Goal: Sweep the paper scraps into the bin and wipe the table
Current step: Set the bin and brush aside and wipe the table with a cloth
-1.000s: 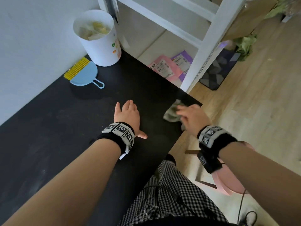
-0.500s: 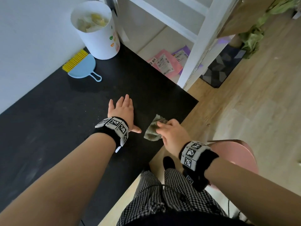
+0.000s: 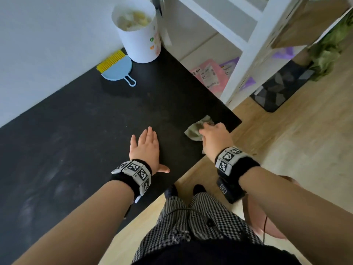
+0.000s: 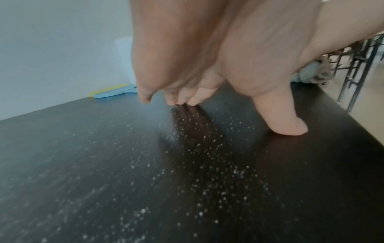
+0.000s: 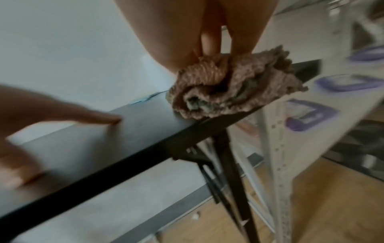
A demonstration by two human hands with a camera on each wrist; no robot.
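My right hand (image 3: 214,135) grips a crumpled grey-green cloth (image 3: 194,131) (image 5: 232,92) and presses it on the black table (image 3: 95,134) near its front right corner. My left hand (image 3: 145,148) (image 4: 207,82) lies flat on the tabletop to the cloth's left, fingers straight, thumb out. White specks of dust dot the table (image 4: 187,164) under that hand. The white bin (image 3: 137,33) stands at the far corner, holding yellow and white paper scraps. A blue dustpan with a yellow brush (image 3: 117,68) lies beside the bin.
A white wall borders the table on the left. A white shelf frame (image 3: 246,52) stands right of the table, with pink and purple packets (image 3: 210,75) on the floor under it. A pink stool (image 3: 267,226) is behind my right arm. My checked trousers are below.
My right hand slid the cloth back toward the near edge, then out again to the front right corner. The left hand stayed flat on the table.
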